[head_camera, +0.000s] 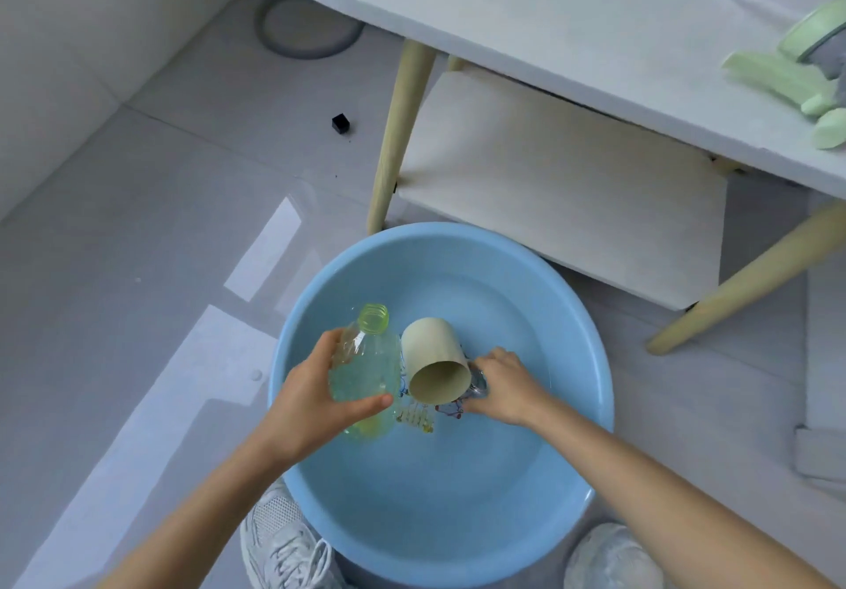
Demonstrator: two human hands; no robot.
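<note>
A large blue basin (pixel 563 323) sits on the floor below me. My left hand (pixel 316 391) grips a clear, uncapped plastic bottle (pixel 366 359) holding pale yellow-green liquid, tilted over the basin with its open mouth pointing away from me. My right hand (pixel 501 385) holds a cream cup (pixel 435 362) on its side, the open mouth facing me; the fingers curl around something clear at the cup's right, likely a handle. Under the cup, a small patterned item (pixel 419 419) lies in the basin, partly hidden.
A white table (pixel 549 39) on pale wooden legs (pixel 398 140) stands just beyond the basin, with a lower shelf (pixel 572 185). Green items (pixel 792 71) lie on the table at right. A small black cube (pixel 340 123) rests on the tiled floor. My white shoes (pixel 284 547) flank the basin.
</note>
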